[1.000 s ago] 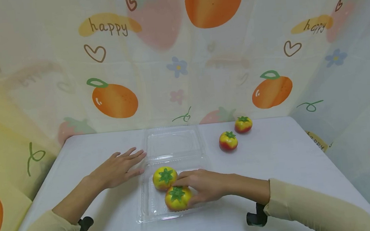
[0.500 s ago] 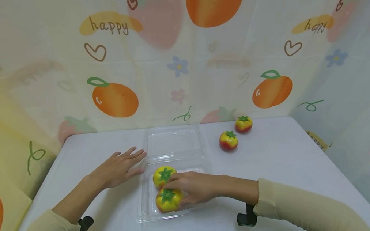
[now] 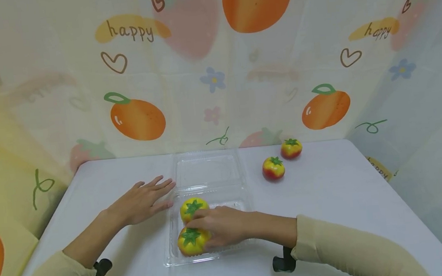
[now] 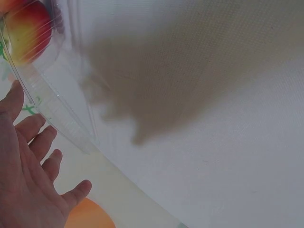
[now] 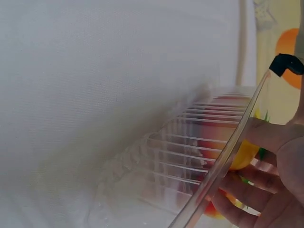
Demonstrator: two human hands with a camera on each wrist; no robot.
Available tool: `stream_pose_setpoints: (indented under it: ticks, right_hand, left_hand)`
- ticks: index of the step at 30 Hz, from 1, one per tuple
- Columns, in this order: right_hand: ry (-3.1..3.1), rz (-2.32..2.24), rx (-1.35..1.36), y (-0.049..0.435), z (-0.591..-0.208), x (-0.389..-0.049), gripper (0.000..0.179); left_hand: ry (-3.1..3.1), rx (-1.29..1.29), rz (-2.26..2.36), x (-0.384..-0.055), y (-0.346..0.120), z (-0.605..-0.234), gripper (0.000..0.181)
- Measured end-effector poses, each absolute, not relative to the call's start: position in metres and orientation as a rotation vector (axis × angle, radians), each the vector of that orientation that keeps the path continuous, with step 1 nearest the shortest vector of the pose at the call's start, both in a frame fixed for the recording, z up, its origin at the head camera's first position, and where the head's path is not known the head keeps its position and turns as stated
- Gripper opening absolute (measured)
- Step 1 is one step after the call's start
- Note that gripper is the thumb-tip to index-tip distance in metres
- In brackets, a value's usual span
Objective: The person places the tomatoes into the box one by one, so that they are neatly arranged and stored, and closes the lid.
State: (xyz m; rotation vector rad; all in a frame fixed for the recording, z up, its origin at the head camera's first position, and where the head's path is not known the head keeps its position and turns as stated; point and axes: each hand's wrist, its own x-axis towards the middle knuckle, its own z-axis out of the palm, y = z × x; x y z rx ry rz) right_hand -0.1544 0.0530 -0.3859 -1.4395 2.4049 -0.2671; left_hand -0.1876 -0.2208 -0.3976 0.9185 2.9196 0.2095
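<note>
A clear plastic clamshell box (image 3: 235,194) stands on the table with its lid folded back. Inside its left half sit two yellow-and-red toy persimmons with green leafy tops. My right hand (image 3: 225,225) grips the nearer persimmon (image 3: 191,246) from the right, thumb on the near side and fingers over the far side. The right wrist view shows the curled fingers (image 5: 251,190) behind the box's clear wall. Touching or almost touching those fingers is the farther persimmon (image 3: 189,206). My left hand (image 3: 141,203) is spread at the box's left edge and holds nothing; contact is unclear.
Two more toy persimmons, one nearer (image 3: 273,169) and one farther (image 3: 291,149), lie at the back right of the white table (image 3: 319,182). The clear lid (image 3: 208,170) lies flat towards the back edge. A printed cloth (image 3: 218,103) hangs behind the table.
My right hand has moved left inside the box, bringing the nearer persimmon towards the left wall. The farther persimmon has shifted slightly left. My left hand has stayed in place.
</note>
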Motion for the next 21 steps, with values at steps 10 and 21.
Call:
stream_pose_setpoints:
  ticks: [10, 21]
  right_hand:
    - [2.431, -0.217, -1.448, 0.0464, -0.3874, -0.154, 0.063]
    - [2.454, -0.223, -1.466, 0.0456, -0.3875, -0.1536, 0.061]
  left_hand:
    - [2.927, 0.936, 0.198, -0.1889, -0.2204, -0.3965, 0.061]
    - [2.924, 0.927, 0.211, -0.1894, -0.2202, -0.3984, 0.061]
